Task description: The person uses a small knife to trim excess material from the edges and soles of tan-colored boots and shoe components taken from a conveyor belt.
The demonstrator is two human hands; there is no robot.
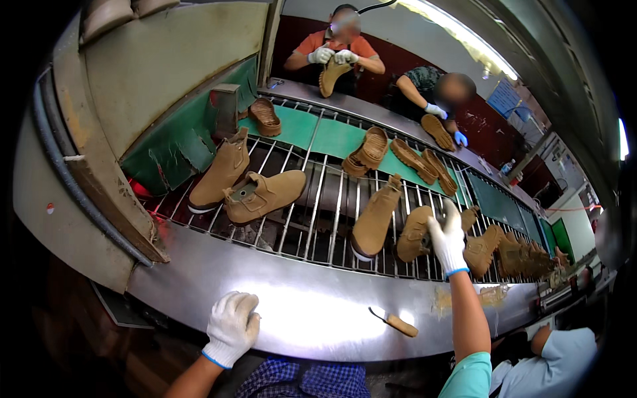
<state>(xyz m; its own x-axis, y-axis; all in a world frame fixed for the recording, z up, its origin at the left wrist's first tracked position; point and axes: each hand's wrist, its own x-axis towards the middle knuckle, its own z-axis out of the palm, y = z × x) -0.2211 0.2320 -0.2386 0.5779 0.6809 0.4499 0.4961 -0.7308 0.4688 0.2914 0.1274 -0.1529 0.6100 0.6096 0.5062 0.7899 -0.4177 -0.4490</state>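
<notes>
My left hand, in a white glove, rests with curled fingers on the near edge of the steel ledge and holds nothing. My right hand, also white-gloved, reaches over the roller conveyor with fingers spread. It lies against a tan suede boot, with another tan boot just to its right. More tan boots lie on the rollers: one upright, one on its side, one toe-down.
A small wooden-handled knife lies on the ledge between my hands. Brown soles sit on the green belt behind. Two gloved workers handle shoes across the line. Another person is at my lower right.
</notes>
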